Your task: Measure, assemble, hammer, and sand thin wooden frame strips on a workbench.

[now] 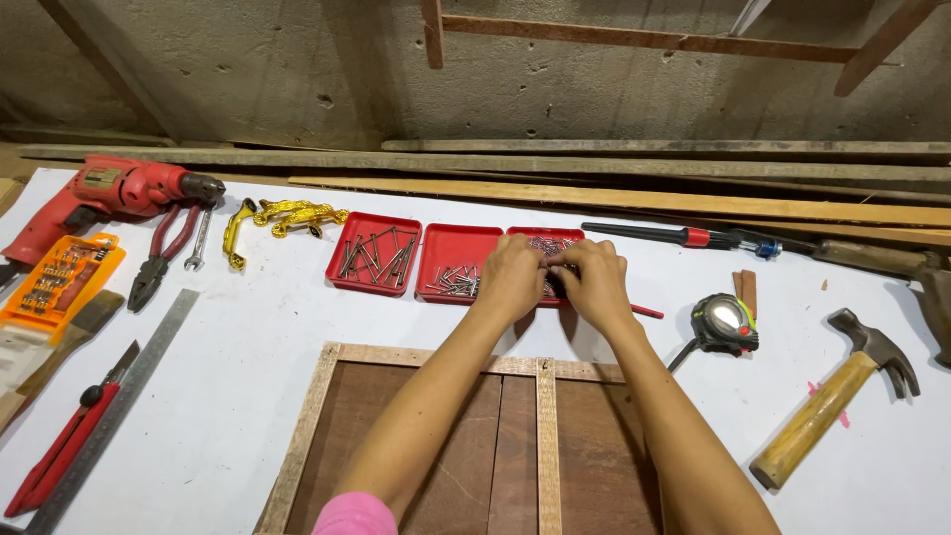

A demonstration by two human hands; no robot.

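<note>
My left hand (511,276) and my right hand (595,280) are together over the rightmost of three red trays (555,238), fingers bent into its small nails. What the fingertips pinch is hidden. The middle red tray (457,250) holds short nails, and the left red tray (374,253) holds longer nails. A wooden frame panel (475,436) lies under my forearms at the near edge.
On the white table: a hammer (832,406), a tape measure (726,324), a screwdriver (684,237), gold handles (287,216), pliers (158,260), a wrench (197,242), a red drill (109,193), an orange bit case (61,282), a steel ruler (124,396), a red cutter (64,446). Planks (634,198) line the wall.
</note>
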